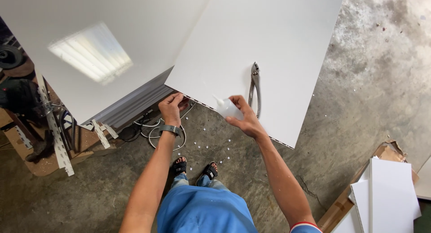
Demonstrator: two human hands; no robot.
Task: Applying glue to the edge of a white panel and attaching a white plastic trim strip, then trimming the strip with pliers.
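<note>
Rough grey concrete floor [359,94] runs under everything, speckled with small white chips around the person's sandalled feet [195,169]. A large white panel [256,44] lies flat across the upper middle of the view like a worktop, its near edge showing a row of small holes. A second, glossier white sheet [103,44] sits at 10 o'clock, mirroring a ceiling light.

The left hand [172,106] is curled around the near corner of the panel, fingers closed on the edge, a watch [171,129] on the wrist. The right hand [242,116] is closed around a small white squeeze bottle [226,108], nozzle tilted toward 10 o'clock, just over the panel's near edge. Metal pliers [255,87] lie on the panel at 12 o'clock from that hand, almost touching it.

Judging from this, a hard squeeze could run liquid past the edge onto the clean face or down to the cables [157,129] on the floor below. The panel overhangs, so leaning on the corner could tip it and slide the pliers off toward the feet. Stacked white boards [390,197] in a cardboard box sit at 4 o'clock, well apart.
</note>
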